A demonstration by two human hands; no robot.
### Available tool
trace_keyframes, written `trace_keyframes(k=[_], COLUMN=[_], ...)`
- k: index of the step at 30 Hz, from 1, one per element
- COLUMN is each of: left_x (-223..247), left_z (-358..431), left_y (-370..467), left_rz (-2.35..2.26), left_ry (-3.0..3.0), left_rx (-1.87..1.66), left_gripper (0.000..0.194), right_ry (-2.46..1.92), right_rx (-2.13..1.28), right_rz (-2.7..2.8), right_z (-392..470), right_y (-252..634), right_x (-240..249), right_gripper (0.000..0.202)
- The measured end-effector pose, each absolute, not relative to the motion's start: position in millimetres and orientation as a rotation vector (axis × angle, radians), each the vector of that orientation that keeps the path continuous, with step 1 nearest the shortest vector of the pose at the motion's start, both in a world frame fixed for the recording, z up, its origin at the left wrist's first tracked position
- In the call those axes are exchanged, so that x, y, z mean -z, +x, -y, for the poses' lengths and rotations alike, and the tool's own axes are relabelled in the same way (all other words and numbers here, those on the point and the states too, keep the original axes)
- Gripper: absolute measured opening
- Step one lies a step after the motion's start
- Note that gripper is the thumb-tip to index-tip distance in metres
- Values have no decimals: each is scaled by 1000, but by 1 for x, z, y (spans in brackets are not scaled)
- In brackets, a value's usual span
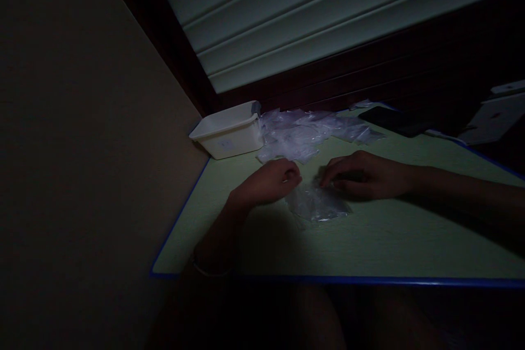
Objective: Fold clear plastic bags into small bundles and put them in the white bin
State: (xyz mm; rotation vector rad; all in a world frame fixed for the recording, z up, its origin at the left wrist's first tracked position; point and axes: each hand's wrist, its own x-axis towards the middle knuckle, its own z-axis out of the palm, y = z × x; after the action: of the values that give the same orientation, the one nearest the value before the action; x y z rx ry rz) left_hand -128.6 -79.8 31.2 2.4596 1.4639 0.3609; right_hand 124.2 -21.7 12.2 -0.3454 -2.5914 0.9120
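Observation:
A clear plastic bag lies on the pale green table between my hands. My left hand is at the bag's upper left edge, with its fingers curled together in a pinch. On the other side, my right hand reaches in from the right and its bent fingertips press on the upper right part of the bag. The picture is dark, so what lies right between the fingertips is hard to make out.
Behind my hands, several clear plastic bags lie in a pile. A white plastic bin stands at the back left by the wall. A dark flat object rests at the back right, near a white box.

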Motion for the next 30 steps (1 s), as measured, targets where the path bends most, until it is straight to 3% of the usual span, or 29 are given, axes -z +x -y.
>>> trace_keyframes(k=[5, 11, 16, 30], left_x=[-41, -38, -33, -29], left_z=[78, 81, 80, 74], left_y=[-147, -139, -134, -138], left_rz=[-1620, -1685, -1635, -1610], left_ry=[2257, 2197, 2213, 2180], left_rx=[-95, -55, -72, -283], left_gripper=[26, 24, 14, 12], right_ry=[-227, -218, -235, -236], right_rx=[-824, -815, -816, -814], right_rz=[2658, 2660, 2653, 2660], right_z=[22, 21, 21, 23], right_y=[124, 124, 125, 124], right_x=[-13, -12, -12, -15], right_gripper=[27, 27, 26, 26])
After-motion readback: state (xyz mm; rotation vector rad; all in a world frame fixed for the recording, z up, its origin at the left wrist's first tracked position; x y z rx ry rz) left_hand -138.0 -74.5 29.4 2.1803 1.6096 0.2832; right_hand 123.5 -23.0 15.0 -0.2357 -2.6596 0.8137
